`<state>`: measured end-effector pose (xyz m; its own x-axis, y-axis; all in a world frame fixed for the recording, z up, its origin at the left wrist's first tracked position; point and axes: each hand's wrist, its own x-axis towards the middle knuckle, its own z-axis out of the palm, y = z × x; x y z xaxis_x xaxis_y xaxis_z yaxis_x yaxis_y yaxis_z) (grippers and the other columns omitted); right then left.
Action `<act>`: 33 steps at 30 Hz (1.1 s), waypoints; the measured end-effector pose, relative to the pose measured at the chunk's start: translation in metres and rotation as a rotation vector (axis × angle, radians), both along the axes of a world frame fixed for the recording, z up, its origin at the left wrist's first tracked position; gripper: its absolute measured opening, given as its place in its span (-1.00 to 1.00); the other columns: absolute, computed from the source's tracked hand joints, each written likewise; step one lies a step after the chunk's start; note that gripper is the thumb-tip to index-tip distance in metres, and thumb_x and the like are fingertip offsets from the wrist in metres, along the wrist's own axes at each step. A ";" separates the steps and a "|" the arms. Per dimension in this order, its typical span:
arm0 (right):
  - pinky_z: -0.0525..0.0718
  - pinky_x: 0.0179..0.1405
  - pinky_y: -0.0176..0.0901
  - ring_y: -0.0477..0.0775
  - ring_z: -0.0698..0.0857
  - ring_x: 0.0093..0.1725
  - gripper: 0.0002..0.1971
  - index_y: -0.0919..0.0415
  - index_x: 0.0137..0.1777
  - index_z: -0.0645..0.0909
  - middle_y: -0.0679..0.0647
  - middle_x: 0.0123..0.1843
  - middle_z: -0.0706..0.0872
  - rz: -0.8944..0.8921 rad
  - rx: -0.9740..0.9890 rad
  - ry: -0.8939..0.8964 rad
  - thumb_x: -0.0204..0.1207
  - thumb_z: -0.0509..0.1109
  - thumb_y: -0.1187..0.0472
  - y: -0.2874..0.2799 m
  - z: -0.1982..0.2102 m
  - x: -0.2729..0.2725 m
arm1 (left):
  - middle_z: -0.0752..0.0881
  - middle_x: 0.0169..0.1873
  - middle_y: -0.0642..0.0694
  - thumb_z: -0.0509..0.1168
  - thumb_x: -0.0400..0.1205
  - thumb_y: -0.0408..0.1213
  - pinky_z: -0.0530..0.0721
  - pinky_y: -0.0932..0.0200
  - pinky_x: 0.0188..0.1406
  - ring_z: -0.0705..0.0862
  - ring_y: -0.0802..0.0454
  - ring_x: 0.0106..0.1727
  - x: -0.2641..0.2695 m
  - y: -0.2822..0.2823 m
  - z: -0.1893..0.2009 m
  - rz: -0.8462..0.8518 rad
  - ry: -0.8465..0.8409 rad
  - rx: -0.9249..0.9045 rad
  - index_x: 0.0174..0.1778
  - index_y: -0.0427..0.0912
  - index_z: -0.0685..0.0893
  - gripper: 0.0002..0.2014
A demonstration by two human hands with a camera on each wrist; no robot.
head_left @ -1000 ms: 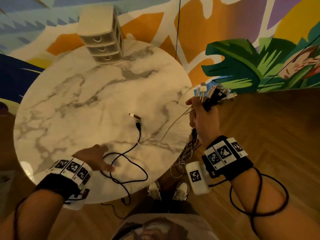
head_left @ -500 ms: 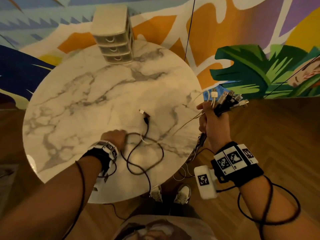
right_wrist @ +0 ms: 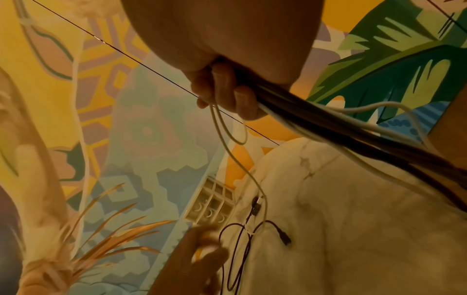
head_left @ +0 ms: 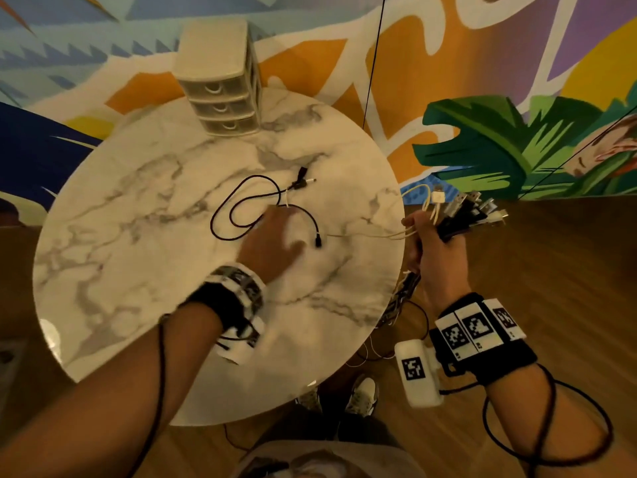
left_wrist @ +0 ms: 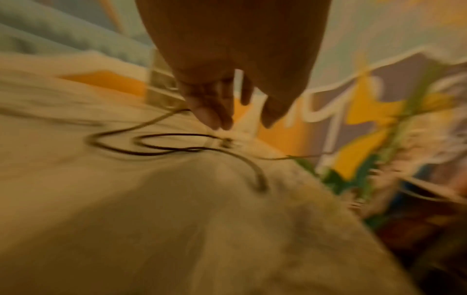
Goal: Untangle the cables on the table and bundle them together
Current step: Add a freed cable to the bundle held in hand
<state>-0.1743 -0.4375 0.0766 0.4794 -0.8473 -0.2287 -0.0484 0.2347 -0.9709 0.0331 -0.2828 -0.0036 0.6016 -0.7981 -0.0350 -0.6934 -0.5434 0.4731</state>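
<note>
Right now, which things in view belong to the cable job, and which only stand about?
For the job:
- loose black cable on the round marble table
- mixed bunch of cables gripped in the right hand
- left hand, reaching over the black cable

Standing about:
- small beige three-drawer box

Blurry picture here, plenty of smear. The left hand (left_wrist: 227, 65) hangs over the pale marble counter (left_wrist: 156, 229), its fingers (left_wrist: 212, 111) straight and pointing down, tips just above a thin black looped cable (left_wrist: 161, 152) lying on the stone. Whether they touch it, I can't tell. A thin pale cable (left_wrist: 285, 158) runs off to the right. Behind, a small cream drawer unit (left_wrist: 161, 87) against a colourful painted mural wall (left_wrist: 366, 103).
</note>
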 end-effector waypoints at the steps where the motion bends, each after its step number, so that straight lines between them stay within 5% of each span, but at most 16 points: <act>1: 0.19 -0.67 -0.27 -0.09 0.24 -0.66 -0.71 0.20 -0.24 0.59 -0.07 -0.66 0.35 0.018 -0.002 -0.012 0.70 0.20 0.17 0.000 0.001 0.001 | 0.36 0.45 -0.12 0.37 0.54 -0.07 0.60 0.06 0.04 0.62 0.00 0.07 -0.021 -0.015 0.001 -0.157 0.019 -0.006 0.58 -0.02 0.27 -0.32; 4: 0.17 -0.67 -0.30 -0.09 0.23 -0.67 -0.71 0.21 -0.25 0.57 -0.07 -0.67 0.34 0.023 0.005 -0.043 0.70 0.19 0.20 -0.005 0.005 0.001 | 0.39 0.38 -0.09 0.31 0.60 -0.04 0.65 0.01 -0.02 0.65 -0.09 0.02 -0.052 -0.046 -0.006 -0.342 0.070 0.107 0.52 0.00 0.35 -0.44; 8: 0.15 -0.57 -0.15 -0.02 0.24 -0.63 -0.71 0.19 -0.28 0.53 -0.06 -0.66 0.35 -0.060 0.054 -0.140 0.69 0.20 0.17 -0.020 0.006 -0.012 | 0.61 0.13 -0.30 0.17 0.69 -0.27 0.51 -0.04 0.12 0.60 -0.30 0.17 -0.008 -0.046 -0.009 -0.126 0.031 0.325 0.14 -0.32 0.63 -0.76; 12: 0.14 -0.54 -0.10 0.01 0.24 -0.61 -0.69 0.12 -0.31 0.51 -0.05 -0.64 0.35 -0.126 0.068 -0.134 0.69 0.19 0.14 -0.032 0.002 -0.026 | 0.57 0.08 -0.44 0.13 0.67 -0.41 0.47 -0.08 0.09 0.58 -0.36 0.09 0.062 -0.043 0.021 0.259 -0.116 -0.043 0.05 -0.45 0.64 -0.78; 18: 0.15 -0.58 -0.14 -0.04 0.23 -0.67 -0.68 0.16 -0.32 0.49 -0.06 -0.67 0.36 -0.158 0.061 -0.137 0.70 0.18 0.17 -0.035 0.001 -0.026 | 0.54 0.12 -0.41 0.09 0.70 -0.28 0.48 -0.17 0.16 0.51 -0.40 0.14 0.091 -0.047 0.051 0.217 -0.287 0.051 0.12 -0.36 0.67 -0.70; 20: 0.18 -0.59 -0.17 -0.04 0.25 -0.66 -0.69 0.13 -0.32 0.49 -0.07 -0.67 0.37 -0.189 0.061 -0.117 0.69 0.19 0.15 -0.038 0.002 -0.028 | 0.61 0.07 -0.35 0.11 0.68 -0.23 0.53 -0.13 0.13 0.55 -0.35 0.12 0.079 -0.058 0.064 0.154 -0.258 0.032 0.06 -0.26 0.71 -0.71; 22: 0.22 -0.61 -0.20 -0.07 0.28 -0.65 -0.70 0.10 -0.31 0.50 -0.08 -0.66 0.38 -0.240 0.069 -0.082 0.68 0.22 0.11 -0.042 0.003 -0.031 | 0.72 -0.01 -0.21 0.15 0.64 -0.30 0.60 -0.01 0.10 0.66 -0.21 0.06 0.053 -0.075 0.075 -0.003 0.022 0.026 -0.03 -0.19 0.74 -0.76; 25: 0.25 -0.61 -0.22 -0.07 0.29 -0.65 -0.72 0.10 -0.29 0.50 -0.09 -0.65 0.38 -0.286 0.072 -0.080 0.67 0.24 0.08 -0.051 0.004 -0.041 | 0.71 -0.31 -0.06 0.22 0.68 -0.38 0.67 0.11 -0.07 0.71 0.01 -0.22 -0.004 -0.090 0.081 -0.246 0.326 0.042 -0.16 -0.24 0.74 -0.80; 28: 0.26 -0.59 -0.19 -0.06 0.30 -0.63 -0.72 0.07 -0.29 0.51 -0.09 -0.65 0.39 -0.297 0.028 -0.035 0.67 0.22 0.07 -0.061 0.006 -0.058 | 0.70 -0.37 -0.16 0.17 0.72 -0.24 0.61 0.21 -0.35 0.62 0.13 -0.46 -0.066 -0.095 0.073 -0.429 0.515 0.156 -0.13 -0.37 0.74 -0.67; 30: 0.24 -0.60 -0.21 -0.08 0.30 -0.65 -0.70 0.07 -0.31 0.53 -0.08 -0.67 0.39 -0.305 0.003 0.005 0.68 0.21 0.09 -0.066 0.007 -0.072 | 0.74 -0.21 -0.21 0.19 0.71 -0.23 0.63 0.14 -0.24 0.70 -0.05 -0.27 -0.105 -0.090 0.053 -0.561 0.549 0.341 -0.01 -0.32 0.73 -0.74; 33: 0.26 -0.63 -0.24 -0.08 0.31 -0.64 -0.69 0.08 -0.31 0.57 -0.06 -0.67 0.38 -0.287 -0.031 0.060 0.68 0.20 0.10 -0.070 0.010 -0.092 | 0.69 0.14 -0.18 0.22 0.68 -0.11 0.57 0.11 0.13 0.66 -0.15 0.16 -0.138 -0.074 0.020 -0.760 0.285 0.636 0.25 -0.18 0.62 -0.70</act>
